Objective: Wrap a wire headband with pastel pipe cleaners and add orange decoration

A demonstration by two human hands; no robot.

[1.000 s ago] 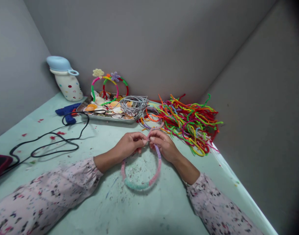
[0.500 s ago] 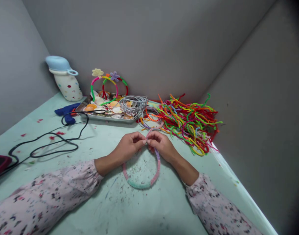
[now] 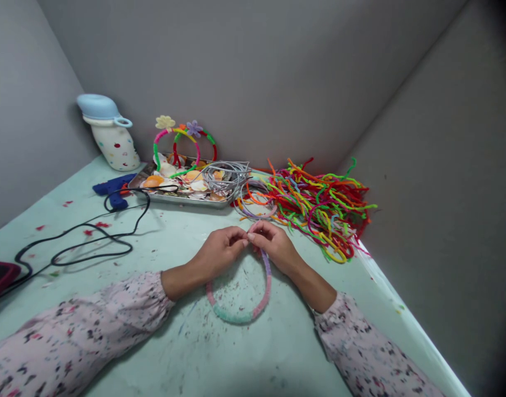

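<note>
A hoop (image 3: 235, 317) wrapped in pastel pipe cleaners, with pink, mint and lilac stretches, lies in front of me on the table. At its far side my left hand (image 3: 218, 252) is closed in a pinch on the hoop; its fingers hide that stretch. My right hand (image 3: 277, 249) is pinched against the left fingertips, gripping a pink pipe cleaner (image 3: 255, 224) whose short end shows above the fingers. The lilac part of the hoop runs down from under the right hand. Exactly where the strand meets the hoop is covered by the fingers.
Behind my hands stands a metal tray (image 3: 186, 200) of seashells, coiled grey wire (image 3: 225, 175) and two flower-topped hoops (image 3: 198, 151). A heap of bright pipe cleaners (image 3: 319, 204) lies right. Leftward are a blue glue gun (image 3: 116, 187), its black cord (image 3: 99, 234), a bottle (image 3: 114, 143) and a red-edged device (image 3: 2, 275).
The pink strand's loose end, which stuck up above the fingers, has been drawn down against my right hand. The hoop has shifted slightly toward me; both hands stay close together.
</note>
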